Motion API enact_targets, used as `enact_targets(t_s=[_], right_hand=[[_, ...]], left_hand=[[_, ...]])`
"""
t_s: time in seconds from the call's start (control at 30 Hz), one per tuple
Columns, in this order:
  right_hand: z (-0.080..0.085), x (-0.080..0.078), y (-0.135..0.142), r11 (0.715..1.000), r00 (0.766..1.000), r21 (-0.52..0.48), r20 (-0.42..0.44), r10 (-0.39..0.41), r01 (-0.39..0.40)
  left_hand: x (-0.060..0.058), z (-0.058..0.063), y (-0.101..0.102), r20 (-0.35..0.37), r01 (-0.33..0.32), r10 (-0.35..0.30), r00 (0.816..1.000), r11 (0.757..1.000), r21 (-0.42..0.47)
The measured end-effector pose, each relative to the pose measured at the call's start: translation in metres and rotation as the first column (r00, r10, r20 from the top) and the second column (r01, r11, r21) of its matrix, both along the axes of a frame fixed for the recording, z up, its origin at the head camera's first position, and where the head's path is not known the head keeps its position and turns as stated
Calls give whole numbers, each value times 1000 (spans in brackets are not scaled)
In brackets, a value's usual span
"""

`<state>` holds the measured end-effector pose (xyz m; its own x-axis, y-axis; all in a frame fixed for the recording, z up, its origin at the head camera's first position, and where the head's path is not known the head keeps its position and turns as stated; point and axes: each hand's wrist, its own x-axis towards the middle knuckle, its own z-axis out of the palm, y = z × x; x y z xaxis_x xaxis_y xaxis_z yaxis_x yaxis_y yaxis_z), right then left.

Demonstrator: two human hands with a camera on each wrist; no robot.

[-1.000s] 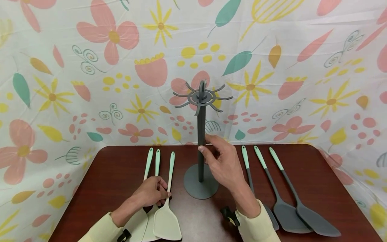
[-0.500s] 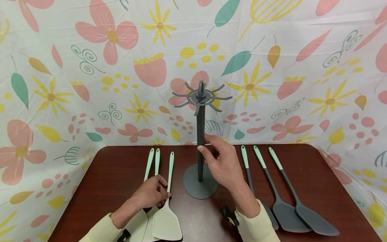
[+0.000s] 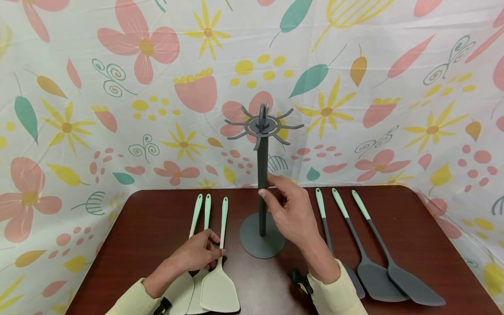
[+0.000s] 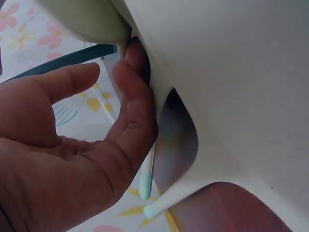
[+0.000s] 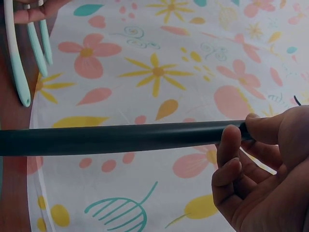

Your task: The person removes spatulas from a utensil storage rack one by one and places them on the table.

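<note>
A dark grey utensil stand (image 3: 262,164) with a ring of hooks stands upright on its round base (image 3: 250,243). My right hand (image 3: 293,214) holds its pole from the right, and in the right wrist view thumb and fingertips pinch the dark pole (image 5: 120,140). Left of it, my left hand (image 3: 194,253) has thumb and fingers at the shaft of the nearest cream turner (image 3: 220,291), which lies on the table. Two more cream turners, one with a mint handle (image 3: 196,214) at its far end, lie partly under that hand. Their broad blades (image 4: 251,96) fill the left wrist view's right side.
Three turners with grey heads, one being the outermost grey turner (image 3: 415,284), lie at the right with their mint handles pointing away. The brown table (image 3: 126,245) ends at a floral cloth backdrop (image 3: 157,122). My right forearm hides part of the innermost grey turner.
Both hands stay in place on the stand and the turner. The two cream turners on the left have swung very slightly to the right at their handle ends.
</note>
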<state>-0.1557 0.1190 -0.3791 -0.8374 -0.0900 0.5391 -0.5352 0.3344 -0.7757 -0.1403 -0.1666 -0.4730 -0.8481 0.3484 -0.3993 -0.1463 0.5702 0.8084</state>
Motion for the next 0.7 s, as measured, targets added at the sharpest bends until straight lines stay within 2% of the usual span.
enact_targets(t_s=[0.17,0.37,0.57,0.7], right_hand=[[1,2,3,1000,1000,24,-2,-10,10],[4,4,7,998,1000,67,-6,-10,11],[6,11,11,988,999,151,41,-31,25],[6,14,12,974,995,222,84,-61,41]], left_hand=[[1,9,-5,60,42,-45,997,997,60],[3,20,-9,77,8,-11,997,999,36],[5,25,-12,1,-12,12,1000,999,-47],[6,30,-14,-43,-31,28,999,997,-70]])
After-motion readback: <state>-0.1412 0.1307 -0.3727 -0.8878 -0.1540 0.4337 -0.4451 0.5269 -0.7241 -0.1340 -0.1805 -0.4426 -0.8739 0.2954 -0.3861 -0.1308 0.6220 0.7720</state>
